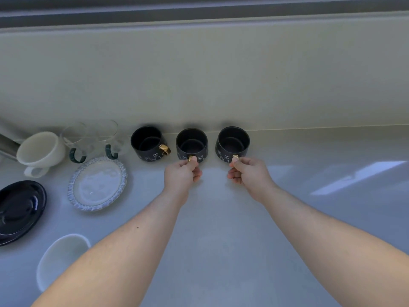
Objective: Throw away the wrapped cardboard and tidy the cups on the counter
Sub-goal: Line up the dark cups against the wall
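Three black cups with gold handles and white cat drawings stand upright in a row against the back wall of the pale counter (221, 218). My left hand (182, 175) pinches the gold handle of the middle black cup (191, 143). The handle of the right black cup (232, 140) is pinched by my right hand (249, 172). The left black cup (147, 142) stands free, its handle turned to the right. No wrapped cardboard is in view.
Left of the row stand two clear glass cups with green handles (75, 138) (106, 135) and a white mug (41, 149). In front of them lie a clear scalloped saucer (97, 185), a dark blue plate (20, 209) and a white dish (59, 258).
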